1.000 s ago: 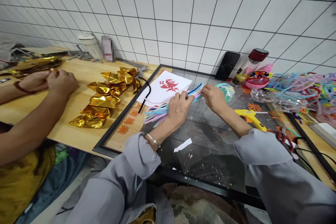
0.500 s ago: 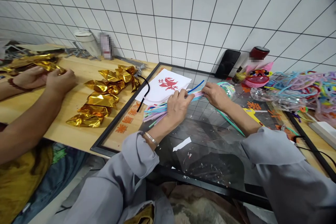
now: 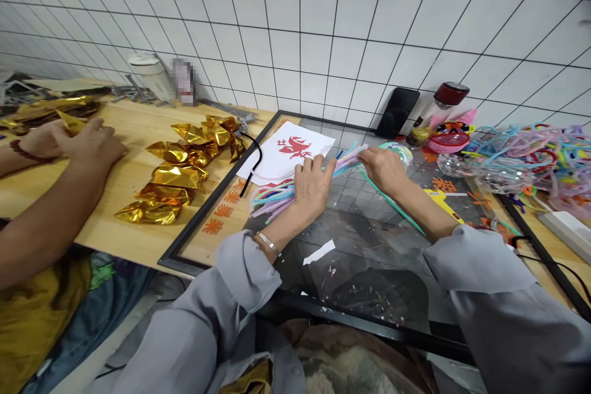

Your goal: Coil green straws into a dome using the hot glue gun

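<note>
Loosely bundled pastel pipe cleaners, in blue, pink, lilac and white, slant across the glass-topped board. Around their middle my left hand is closed, knuckles up. My right hand pinches at the upper right end of the bundle; its fingertips are partly hidden. Below the right wrist runs a longer teal pipe cleaner, apart from the bundle. White paper with a red cut-out figure lies just beyond my left hand.
At left another person's hands handle gold foil, near a gold foil garland. A phone, a red-lidded bottle and a pink mask-like item stand by the wall. Tangled pipe cleaners and a white power strip are right.
The pink and white ends now stick up between my hands, and the blue one shows less. My right hand has turned slightly. The other person's hands shifted left, raising a gold piece.
</note>
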Demonstrator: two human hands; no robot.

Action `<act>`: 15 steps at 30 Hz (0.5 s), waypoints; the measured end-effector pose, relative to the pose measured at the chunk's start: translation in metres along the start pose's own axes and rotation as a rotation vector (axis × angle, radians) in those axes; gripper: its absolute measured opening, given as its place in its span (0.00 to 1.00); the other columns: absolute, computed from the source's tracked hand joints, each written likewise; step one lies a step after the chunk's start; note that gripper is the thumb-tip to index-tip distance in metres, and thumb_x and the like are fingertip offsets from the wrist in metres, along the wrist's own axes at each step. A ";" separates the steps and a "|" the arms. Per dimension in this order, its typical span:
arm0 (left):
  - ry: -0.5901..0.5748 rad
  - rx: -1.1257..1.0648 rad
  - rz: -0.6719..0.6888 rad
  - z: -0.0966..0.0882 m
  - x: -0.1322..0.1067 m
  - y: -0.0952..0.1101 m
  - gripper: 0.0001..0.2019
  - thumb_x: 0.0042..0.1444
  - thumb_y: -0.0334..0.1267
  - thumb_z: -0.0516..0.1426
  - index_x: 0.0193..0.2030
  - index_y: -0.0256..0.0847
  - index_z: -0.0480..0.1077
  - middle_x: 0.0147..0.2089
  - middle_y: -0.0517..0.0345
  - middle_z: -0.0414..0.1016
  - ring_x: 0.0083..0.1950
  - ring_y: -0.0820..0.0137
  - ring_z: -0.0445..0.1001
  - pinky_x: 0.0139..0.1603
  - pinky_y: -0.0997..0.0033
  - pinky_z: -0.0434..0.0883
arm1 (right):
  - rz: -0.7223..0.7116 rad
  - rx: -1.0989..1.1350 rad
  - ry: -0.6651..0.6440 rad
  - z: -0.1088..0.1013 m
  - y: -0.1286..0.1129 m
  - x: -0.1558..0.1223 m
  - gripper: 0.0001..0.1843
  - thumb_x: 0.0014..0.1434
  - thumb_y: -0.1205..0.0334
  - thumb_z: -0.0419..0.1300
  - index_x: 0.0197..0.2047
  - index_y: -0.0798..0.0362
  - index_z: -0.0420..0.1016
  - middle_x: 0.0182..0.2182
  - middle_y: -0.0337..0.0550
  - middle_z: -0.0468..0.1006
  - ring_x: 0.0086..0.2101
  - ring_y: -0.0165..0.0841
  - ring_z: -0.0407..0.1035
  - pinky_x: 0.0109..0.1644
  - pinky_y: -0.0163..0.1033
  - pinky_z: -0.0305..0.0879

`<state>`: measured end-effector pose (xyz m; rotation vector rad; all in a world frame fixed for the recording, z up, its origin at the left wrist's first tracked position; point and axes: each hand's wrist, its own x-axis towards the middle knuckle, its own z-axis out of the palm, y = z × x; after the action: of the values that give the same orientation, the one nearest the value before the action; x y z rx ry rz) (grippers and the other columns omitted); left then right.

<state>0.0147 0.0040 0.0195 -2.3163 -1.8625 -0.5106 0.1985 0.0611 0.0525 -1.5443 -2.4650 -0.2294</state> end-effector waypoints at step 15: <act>-0.056 -0.060 -0.022 0.023 0.024 0.004 0.13 0.68 0.34 0.49 0.53 0.39 0.73 0.53 0.42 0.77 0.56 0.52 0.73 0.54 0.53 0.63 | 0.515 0.871 0.352 -0.029 0.033 -0.015 0.08 0.52 0.73 0.57 0.24 0.54 0.69 0.18 0.36 0.72 0.19 0.28 0.68 0.23 0.32 0.65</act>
<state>0.0265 0.0318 0.0067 -2.3736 -1.9257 -0.5167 0.2381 0.0554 0.0764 -1.4650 -1.4835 0.5391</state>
